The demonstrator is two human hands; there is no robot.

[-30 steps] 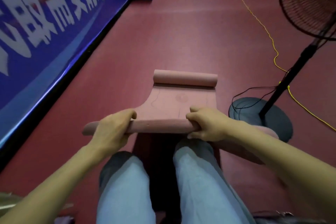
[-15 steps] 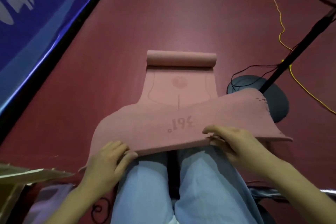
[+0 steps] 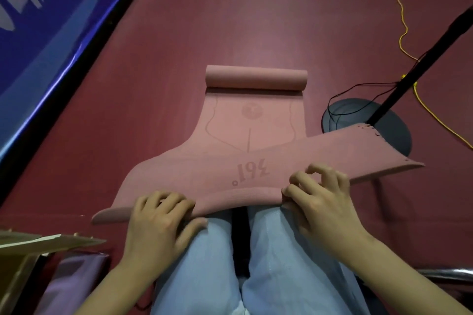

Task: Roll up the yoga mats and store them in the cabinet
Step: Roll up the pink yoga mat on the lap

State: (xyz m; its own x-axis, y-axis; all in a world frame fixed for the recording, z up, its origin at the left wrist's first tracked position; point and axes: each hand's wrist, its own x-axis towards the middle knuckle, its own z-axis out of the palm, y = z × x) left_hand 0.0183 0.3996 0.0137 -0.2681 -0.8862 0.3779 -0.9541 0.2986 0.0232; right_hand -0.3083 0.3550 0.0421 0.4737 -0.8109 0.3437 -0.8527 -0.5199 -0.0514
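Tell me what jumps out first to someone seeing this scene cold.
The pink yoga mat dominates the centre: its far end is rolled up on the red floor, and its near edge is gripped by the left hand and the right hand. A blue banner runs along the left; a fan stand sits right.

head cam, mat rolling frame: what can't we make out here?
- Cabinet: not in the head view.
- Mat near edge: fingers of the left hand and right hand cover it where they grip; how far it is curled under there is hidden.
- Fan: head cut off by the top right edge.
- Banner text: blurred, cropped at the left edge.
- Cardboard, bottom left: cut off, contents unclear.
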